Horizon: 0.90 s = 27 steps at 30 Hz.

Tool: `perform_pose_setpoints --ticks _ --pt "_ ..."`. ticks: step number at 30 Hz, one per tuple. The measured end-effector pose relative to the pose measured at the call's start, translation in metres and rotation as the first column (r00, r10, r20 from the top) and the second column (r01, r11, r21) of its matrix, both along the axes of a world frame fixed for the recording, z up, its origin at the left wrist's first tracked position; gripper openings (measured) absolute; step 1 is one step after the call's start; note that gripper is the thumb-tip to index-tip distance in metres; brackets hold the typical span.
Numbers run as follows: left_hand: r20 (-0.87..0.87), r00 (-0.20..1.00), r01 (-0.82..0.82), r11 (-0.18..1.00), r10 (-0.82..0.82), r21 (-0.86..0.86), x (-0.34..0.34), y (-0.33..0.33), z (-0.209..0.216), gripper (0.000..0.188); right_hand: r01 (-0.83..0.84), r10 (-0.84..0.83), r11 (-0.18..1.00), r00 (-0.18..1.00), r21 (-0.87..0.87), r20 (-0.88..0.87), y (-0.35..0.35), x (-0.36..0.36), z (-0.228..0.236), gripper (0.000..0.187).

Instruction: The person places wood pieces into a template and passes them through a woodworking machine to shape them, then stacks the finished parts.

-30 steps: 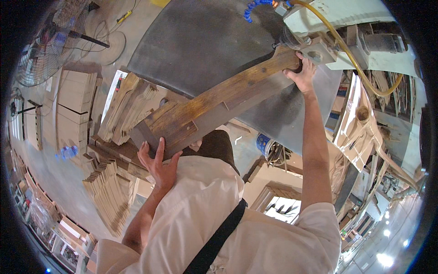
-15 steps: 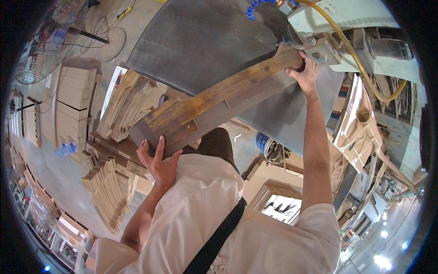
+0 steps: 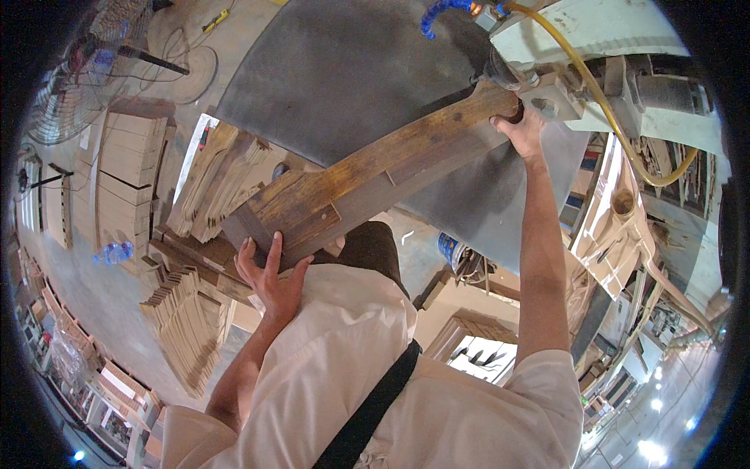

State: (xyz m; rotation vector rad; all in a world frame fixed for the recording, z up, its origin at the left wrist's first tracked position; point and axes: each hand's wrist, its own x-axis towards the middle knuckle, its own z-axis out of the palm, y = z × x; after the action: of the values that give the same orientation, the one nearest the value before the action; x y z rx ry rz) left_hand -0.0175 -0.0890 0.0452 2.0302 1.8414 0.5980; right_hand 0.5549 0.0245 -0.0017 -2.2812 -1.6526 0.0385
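A long shaped wooden board (image 3: 383, 156) slants across the dark machine table (image 3: 336, 86), from near left to far right. It is brown and grained, with a darker strip along its near side and small blocks set on it. My left hand (image 3: 272, 275) holds the near left end, fingers spread over its face. Around the far right end my right hand (image 3: 525, 131) is closed, thumb on the near side; some of its fingers are hidden. That end lies close beside the spindle head (image 3: 504, 72) of the machine, and whether they touch I cannot tell.
Stacks of curved wooden pieces (image 3: 211, 184) lie left of the table, with more (image 3: 183, 328) below. A yellow hose (image 3: 598, 86) and a blue coiled hose (image 3: 430, 17) hang by the machine. A bucket of wood offcuts (image 3: 461, 254) stands under the table edge; a fan (image 3: 86, 78) is far left.
My right hand has turned slightly around the far end, its fingers now less visible. The board and my left hand keep nearly the same place. The view has shifted a little.
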Motion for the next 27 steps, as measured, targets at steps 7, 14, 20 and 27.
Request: perform_pose_setpoints --ticks 7,14,20,27 --pt "-0.09 0.996 -0.017 0.999 0.015 -0.028 0.012 0.013 0.008 0.076 0.051 -0.076 0.994 0.953 -0.092 -0.292 0.005 0.017 -0.015 0.05" --pt "-0.163 0.987 -0.005 0.998 -0.005 -0.057 0.026 0.051 0.013 0.076 0.064 -0.207 0.946 0.873 -0.318 -0.441 0.008 0.033 -0.027 0.067" --pt "-0.113 0.987 0.114 0.993 -0.117 -0.034 0.028 0.092 0.012 0.074 0.034 -0.187 0.97 0.735 -0.24 -0.652 -0.013 0.103 -0.093 0.072" --pt "-0.126 0.95 0.297 0.952 -0.286 0.076 0.027 0.165 -0.004 0.075 0.294 -0.364 0.912 0.903 -0.287 -0.229 -0.026 0.072 -0.055 0.069"
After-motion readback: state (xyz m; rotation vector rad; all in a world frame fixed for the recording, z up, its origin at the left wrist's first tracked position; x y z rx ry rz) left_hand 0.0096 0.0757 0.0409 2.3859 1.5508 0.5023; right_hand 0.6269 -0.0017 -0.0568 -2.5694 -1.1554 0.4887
